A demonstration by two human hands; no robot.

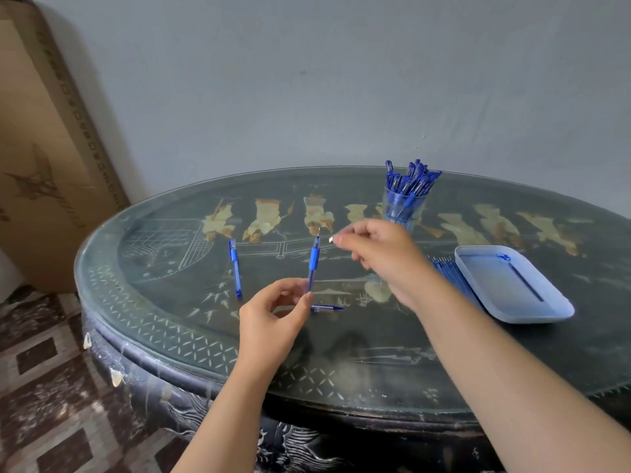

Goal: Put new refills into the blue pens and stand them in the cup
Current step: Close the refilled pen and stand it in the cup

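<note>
step: refitting one blue pen point(313, 261). A thin refill tip shows at its top end, so the refill looks to be already in and the nose piece is probably going back on.
pen location: held upright above the counter point(170, 319), well short of the cup point(403, 209).
left hand point(273, 312): thumb and fingers clamped on the lower end of the barrel.
right hand point(379, 250): thumb and forefinger pinched together on a small pale piece point(331, 239), just beside the pen's top end and not touching it. Too small to say what the piece is; likely the tip cone.
next move (judgement): bring the piece onto the exposed tip, line it up with the barrel axis and twist it home. It needs a steady barrel and fine aim, since the part is tiny and easy to drop.
then: cap the pen and stand it in the cup.
cap point(326, 308): lies flat on the counter, just right of the left hand.
second pen point(235, 268): lies flat to the left, capped, probably waiting its turn.
cup: clear, far side of the counter, already packed with blue pens, so there is little free room.
loose refills point(447, 273): in a row beside the tray, partly hidden by the right forearm.
tray point(560, 308): pale blue, at right, with one dark stick point(526, 281) in it, maybe a spent refill.
cardboard box point(44, 165): leans on the wall at left, off the counter.
in the way: nothing between the hands; the right arm crosses over the refills.
</note>
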